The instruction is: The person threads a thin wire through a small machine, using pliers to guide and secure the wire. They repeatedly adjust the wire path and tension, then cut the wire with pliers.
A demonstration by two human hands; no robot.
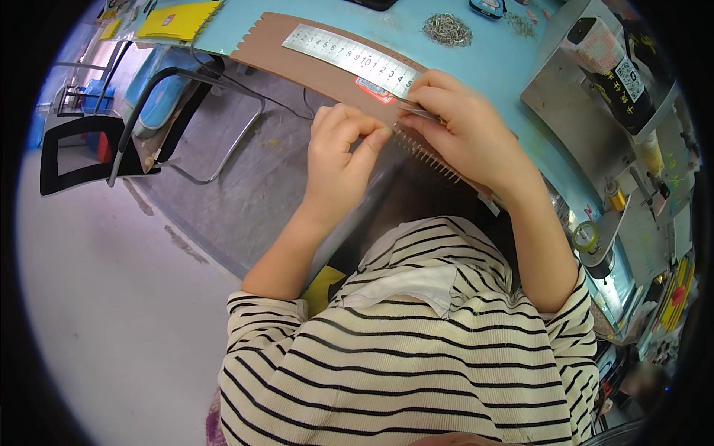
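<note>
My left hand is closed, thumb and forefinger pinched together at the near edge of a brown board. Whatever sits between those fingertips is too small to make out. Close beside it, my right hand grips a pair of thin metal tweezers, tips pointing toward the left fingertips. A row of thin pins sticks out along the board's near edge, below the right hand. On the board lies a steel ruler, its right end by the right fingers. A small red and blue label shows beside the ruler.
A heap of small metal pieces lies on the blue table. At the far left are a yellow folder and a black-framed chair. A metal stand, green tape roll and thread spool stand to the right.
</note>
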